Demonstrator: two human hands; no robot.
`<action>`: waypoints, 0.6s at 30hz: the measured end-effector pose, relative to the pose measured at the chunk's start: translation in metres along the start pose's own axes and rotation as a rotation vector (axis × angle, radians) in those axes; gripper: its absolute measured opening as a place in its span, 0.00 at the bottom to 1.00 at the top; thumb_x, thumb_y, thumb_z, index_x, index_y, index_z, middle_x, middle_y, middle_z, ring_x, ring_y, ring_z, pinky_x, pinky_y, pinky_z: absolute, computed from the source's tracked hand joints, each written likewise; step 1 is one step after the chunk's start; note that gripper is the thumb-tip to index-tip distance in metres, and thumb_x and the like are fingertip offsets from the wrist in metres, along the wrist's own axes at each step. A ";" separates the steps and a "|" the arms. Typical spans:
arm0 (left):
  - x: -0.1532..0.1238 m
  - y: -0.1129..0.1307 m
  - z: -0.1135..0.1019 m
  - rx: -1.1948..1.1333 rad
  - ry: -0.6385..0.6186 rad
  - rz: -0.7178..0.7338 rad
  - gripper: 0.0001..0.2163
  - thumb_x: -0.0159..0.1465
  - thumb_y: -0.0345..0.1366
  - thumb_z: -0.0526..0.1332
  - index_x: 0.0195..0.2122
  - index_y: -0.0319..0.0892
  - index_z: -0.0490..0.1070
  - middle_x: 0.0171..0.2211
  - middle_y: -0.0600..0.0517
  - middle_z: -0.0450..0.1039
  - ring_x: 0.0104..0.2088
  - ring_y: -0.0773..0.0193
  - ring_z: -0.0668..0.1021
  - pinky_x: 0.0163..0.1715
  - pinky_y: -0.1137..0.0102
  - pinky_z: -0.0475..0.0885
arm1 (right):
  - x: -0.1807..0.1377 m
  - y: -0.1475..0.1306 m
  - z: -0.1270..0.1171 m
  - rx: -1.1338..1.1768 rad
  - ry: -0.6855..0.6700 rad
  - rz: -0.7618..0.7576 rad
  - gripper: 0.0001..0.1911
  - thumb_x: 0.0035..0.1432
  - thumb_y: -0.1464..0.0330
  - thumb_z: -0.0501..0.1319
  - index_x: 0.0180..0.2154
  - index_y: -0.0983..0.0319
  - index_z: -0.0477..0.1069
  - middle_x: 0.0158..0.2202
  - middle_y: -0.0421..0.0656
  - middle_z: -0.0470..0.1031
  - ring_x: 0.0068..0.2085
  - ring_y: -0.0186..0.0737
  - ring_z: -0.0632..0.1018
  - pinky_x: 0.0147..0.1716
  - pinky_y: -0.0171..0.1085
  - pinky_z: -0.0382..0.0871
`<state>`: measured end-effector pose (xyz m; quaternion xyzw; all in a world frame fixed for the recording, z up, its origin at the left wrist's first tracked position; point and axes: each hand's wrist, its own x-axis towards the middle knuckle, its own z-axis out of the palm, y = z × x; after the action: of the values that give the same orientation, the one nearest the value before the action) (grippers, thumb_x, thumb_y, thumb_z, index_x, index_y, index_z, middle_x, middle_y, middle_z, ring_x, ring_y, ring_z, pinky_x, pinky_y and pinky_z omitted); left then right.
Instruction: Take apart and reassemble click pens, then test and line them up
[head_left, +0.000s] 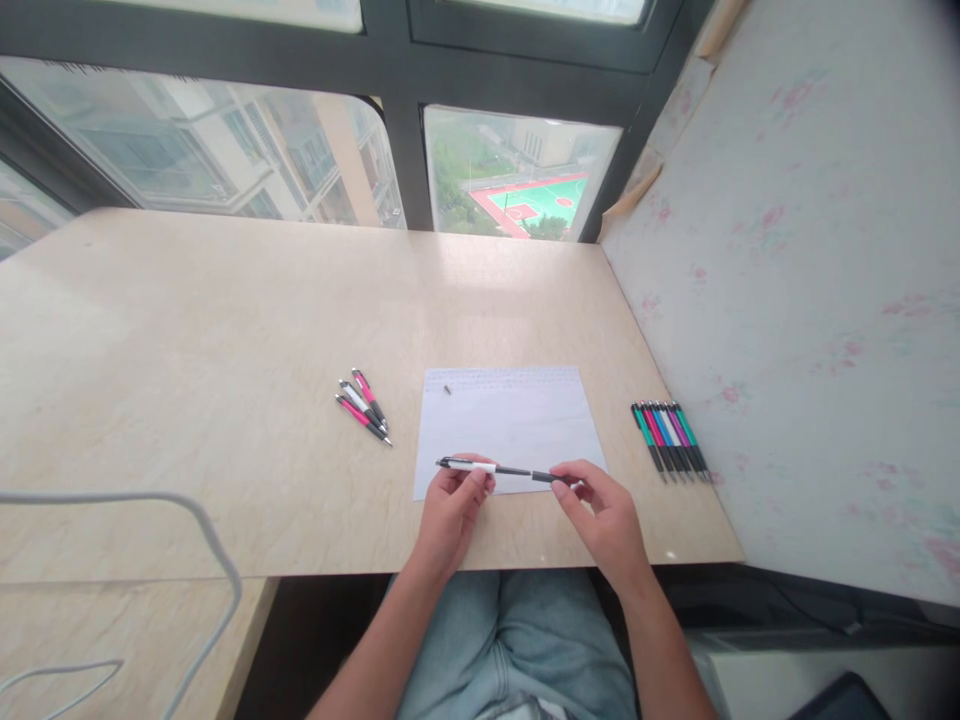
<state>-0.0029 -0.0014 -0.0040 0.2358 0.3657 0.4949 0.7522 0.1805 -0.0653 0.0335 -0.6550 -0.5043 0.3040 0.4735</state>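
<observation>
Above the lower edge of a white sheet of paper (510, 420), my left hand (456, 500) pinches the white barrel of a ballpoint pen (472, 465), its clip end pointing left. A thin dark refill (513, 470) sticks out of the barrel to the right. My right hand (600, 510) holds the pen's black grip section (543, 477), which lies in line with the refill around its tip end. On the paper's upper left rests a small metal pen tip (447, 390). Handwriting runs along the top of the sheet.
Three pens (364, 408), two pink and one white, lie left of the paper. A row of several coloured pens (669, 440) lies at the right near the wall (810, 300). A white cable (202, 530) loops over the left front. Windows border the back of the table (225, 330).
</observation>
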 end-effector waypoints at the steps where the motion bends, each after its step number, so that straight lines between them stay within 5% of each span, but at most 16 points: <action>1: 0.000 0.000 0.000 0.001 0.000 -0.002 0.07 0.57 0.34 0.70 0.36 0.39 0.77 0.35 0.49 0.77 0.30 0.68 0.74 0.33 0.72 0.68 | 0.000 -0.001 0.002 0.002 -0.003 0.002 0.09 0.61 0.63 0.61 0.39 0.59 0.76 0.36 0.46 0.78 0.36 0.42 0.78 0.34 0.38 0.74; 18: -0.002 0.001 0.001 0.082 -0.031 -0.029 0.09 0.55 0.35 0.71 0.36 0.39 0.79 0.34 0.49 0.76 0.33 0.67 0.74 0.38 0.71 0.69 | 0.007 -0.006 0.027 0.026 -0.102 -0.010 0.08 0.60 0.65 0.60 0.39 0.59 0.76 0.39 0.45 0.79 0.38 0.41 0.79 0.33 0.36 0.74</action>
<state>-0.0034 -0.0030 -0.0025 0.2690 0.3773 0.4648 0.7545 0.1570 -0.0501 0.0293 -0.6299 -0.5272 0.3411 0.4570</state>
